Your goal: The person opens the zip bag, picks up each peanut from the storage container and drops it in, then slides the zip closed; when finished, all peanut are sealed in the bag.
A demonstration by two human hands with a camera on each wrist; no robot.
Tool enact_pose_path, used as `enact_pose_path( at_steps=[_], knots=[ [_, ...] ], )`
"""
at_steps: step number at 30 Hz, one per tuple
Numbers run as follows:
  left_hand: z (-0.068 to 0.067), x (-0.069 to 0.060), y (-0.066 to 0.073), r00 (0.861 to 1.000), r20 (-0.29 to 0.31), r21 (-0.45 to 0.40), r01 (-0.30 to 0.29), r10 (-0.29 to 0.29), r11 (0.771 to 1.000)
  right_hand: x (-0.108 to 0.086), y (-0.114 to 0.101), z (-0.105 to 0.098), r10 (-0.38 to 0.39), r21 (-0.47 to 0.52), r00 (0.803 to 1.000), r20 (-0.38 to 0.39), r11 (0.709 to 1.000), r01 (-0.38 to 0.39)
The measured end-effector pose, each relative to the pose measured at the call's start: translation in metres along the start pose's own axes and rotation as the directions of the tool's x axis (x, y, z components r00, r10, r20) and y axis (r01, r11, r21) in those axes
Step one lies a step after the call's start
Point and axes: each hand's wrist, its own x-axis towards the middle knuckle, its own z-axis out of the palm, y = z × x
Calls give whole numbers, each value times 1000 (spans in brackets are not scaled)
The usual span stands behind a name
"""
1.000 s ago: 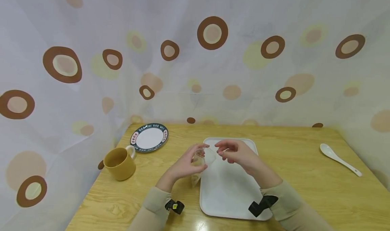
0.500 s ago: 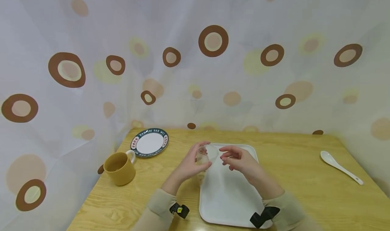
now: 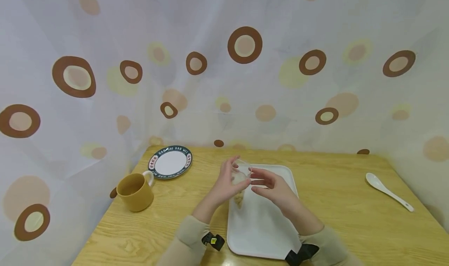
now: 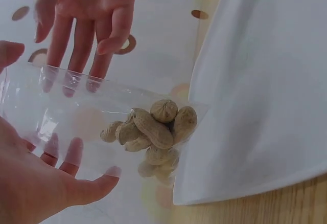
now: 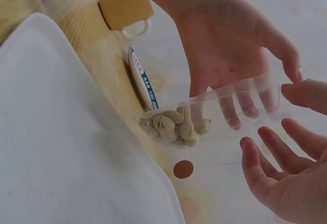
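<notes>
A clear plastic bag (image 3: 240, 176) hangs above the white tray's left side, with several unshelled peanuts (image 4: 153, 127) gathered at its lower end. My left hand (image 3: 228, 184) holds the bag near its top, fingers seen through the film in both wrist views. On the other side, my right hand (image 3: 273, 186) has its fingers loosely bent by the bag's upper part. In the left wrist view its fingertips overlap the film; whether they press on it I cannot tell. The bag's mouth appears wide, around the hands' level.
The white tray (image 3: 263, 231) lies beneath both hands. To the left stand a yellow mug (image 3: 138, 197) and a plate with a dark green rim (image 3: 162, 174). A white spoon (image 3: 389, 192) lies at the right. A patterned cloth (image 3: 224, 82) rises behind the table.
The left hand has moved right and slightly up with the bag, so the peanuts now show over the tray. The right hand's fingers have come right beside the bag.
</notes>
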Motion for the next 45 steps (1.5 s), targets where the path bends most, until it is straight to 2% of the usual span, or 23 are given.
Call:
enact_pose_path(
  at_steps=[7,16,18,21,25,29,33,35,40,43,45],
  knots=[
    [11,1,2,998,-34,47,49,-47,998,-2,0,8,25,-6,998,-55,1000,-25],
    [19,-2,9,995,-58,40,86,-83,996,0,4,13,55,36,987,-153,998,-51],
    [19,-3,9,995,-65,23,79,-77,997,1,4,12,63,49,983,-174,997,-55],
    [17,-3,8,997,-75,-27,32,-34,999,1,5,10,71,73,979,-191,996,-58],
    [15,-3,5,988,-148,-69,-42,31,997,2,6,7,75,93,974,-212,994,-57],
    [14,-2,3,965,-263,-116,-34,2,993,1,7,6,84,87,973,-213,994,-67],
    [12,-2,1,938,-341,-205,-6,-66,979,0,8,4,76,77,979,-189,995,-62],
    [11,-2,1,929,-356,-275,-4,-98,961,-1,9,3,62,92,982,-177,995,-46],
    [9,-2,0,927,-345,-437,-22,-144,899,-1,10,-1,22,132,989,-146,991,-3],
    [9,-3,1,925,-349,-470,-32,-152,882,-2,12,-1,0,130,990,-140,991,19],
    [8,-5,2,923,-351,-478,-33,-156,878,-2,13,-1,-1,138,987,-164,990,24]
  ],
)
